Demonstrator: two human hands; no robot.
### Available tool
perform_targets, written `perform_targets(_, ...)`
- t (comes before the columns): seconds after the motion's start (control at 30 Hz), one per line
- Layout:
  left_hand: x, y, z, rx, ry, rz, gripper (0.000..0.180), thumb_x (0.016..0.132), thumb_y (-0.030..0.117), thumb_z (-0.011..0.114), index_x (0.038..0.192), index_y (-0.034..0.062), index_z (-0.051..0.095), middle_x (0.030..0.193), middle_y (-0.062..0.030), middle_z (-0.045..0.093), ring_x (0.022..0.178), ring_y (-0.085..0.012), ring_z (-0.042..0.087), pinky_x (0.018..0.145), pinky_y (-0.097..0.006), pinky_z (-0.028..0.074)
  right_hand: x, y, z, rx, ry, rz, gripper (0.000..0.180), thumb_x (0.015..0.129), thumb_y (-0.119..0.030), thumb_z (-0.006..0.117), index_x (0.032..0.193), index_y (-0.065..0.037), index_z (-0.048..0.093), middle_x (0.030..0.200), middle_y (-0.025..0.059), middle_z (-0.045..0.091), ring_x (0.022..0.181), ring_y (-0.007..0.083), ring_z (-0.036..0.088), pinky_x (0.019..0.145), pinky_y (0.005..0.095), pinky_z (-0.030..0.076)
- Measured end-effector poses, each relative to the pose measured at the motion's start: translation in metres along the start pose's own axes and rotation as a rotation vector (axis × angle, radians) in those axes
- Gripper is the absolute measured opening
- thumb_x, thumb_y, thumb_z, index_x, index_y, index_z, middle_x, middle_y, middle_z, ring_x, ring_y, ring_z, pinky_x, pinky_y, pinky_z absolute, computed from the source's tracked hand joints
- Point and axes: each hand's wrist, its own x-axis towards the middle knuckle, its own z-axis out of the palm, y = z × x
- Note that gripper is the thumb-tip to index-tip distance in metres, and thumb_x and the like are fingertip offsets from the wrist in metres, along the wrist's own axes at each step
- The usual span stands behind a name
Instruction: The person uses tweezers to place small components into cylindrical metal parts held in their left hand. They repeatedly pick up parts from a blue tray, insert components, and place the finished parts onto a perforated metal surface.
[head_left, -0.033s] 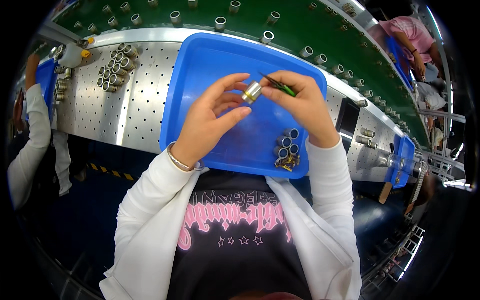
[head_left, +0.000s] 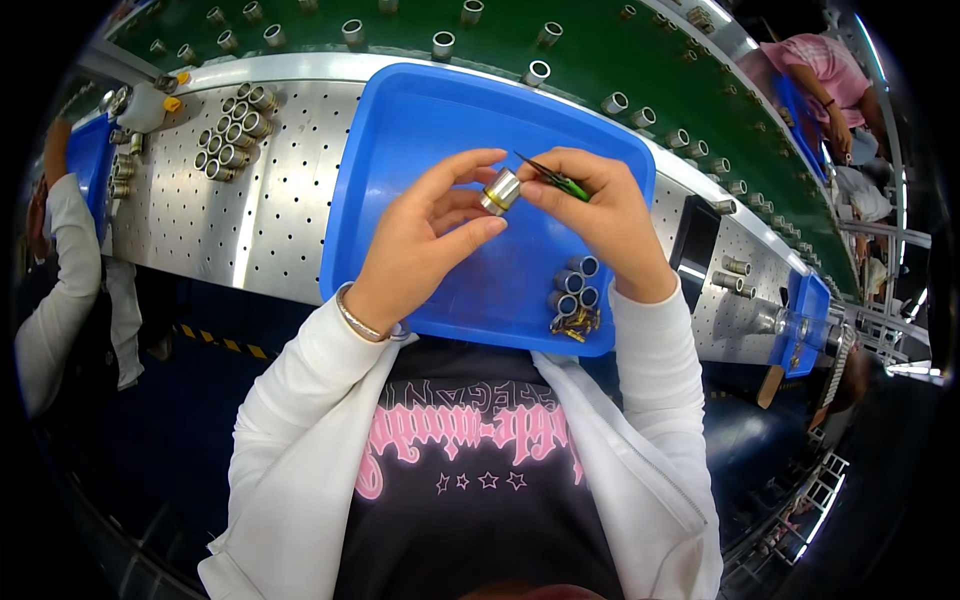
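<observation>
My left hand curls its fingers around a short silver metal sleeve with a yellowish band, above the blue tray. The sleeve leans to one side. My right hand is closed on green-handled tweezers whose thin dark tips point up and left. Its fingertips meet the right end of the sleeve. Several similar sleeves stand in the tray's lower right corner, beside a small heap of brass-coloured pieces.
A green conveyor belt carrying spaced sleeves runs past the tray's far side. More sleeves are grouped on the perforated metal table at left. A dark flat object lies right of the tray. Co-workers' arms show at left and far right.
The sleeve has shifted slightly left and down between my hands. The tweezers have moved a little left and down too. Both hands keep nearly the same place.
</observation>
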Motion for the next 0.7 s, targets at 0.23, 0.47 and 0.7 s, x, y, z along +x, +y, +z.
perform_targets(0.23,-0.005,-0.007,-0.001,0.038,0.009,0.032,0.049,0.081,-0.006,0.059,0.127,0.0046,0.047,0.106,-0.0078,0.057,0.097,-0.0144,0.059,0.083,-0.024,0.048,-0.011,0.001,0.025,-0.312,0.263,-0.370,0.021,0.070,-0.003,0.067,0.090,-0.006,0.066,0.077,0.0062,0.062,0.064,0.0174,0.059,0.056,0.0261,0.046)
perform_targets(0.47,-0.006,-0.004,0.000,0.049,-0.016,0.005,0.047,0.081,-0.005,0.060,0.125,0.0031,0.047,0.106,-0.0089,0.058,0.097,-0.0150,0.059,0.086,-0.026,0.047,-0.016,-0.002,0.037,-0.372,0.286,-0.504,0.020,0.065,0.000,0.067,0.083,-0.007,0.064,0.078,0.0058,0.060,0.066,0.0208,0.060,0.056,0.0280,0.047)
perform_targets(0.7,-0.005,0.000,-0.006,-0.377,-0.044,-0.209,0.045,0.088,0.009,0.055,0.129,0.0024,0.040,0.116,-0.0115,0.054,0.101,-0.0183,0.059,0.091,-0.028,0.046,-0.031,0.002,0.025,0.510,0.134,-0.116,0.010,0.084,-0.007,0.063,0.086,0.001,0.059,0.084,0.0076,0.063,0.080,0.0137,0.059,0.074,0.0244,0.045)
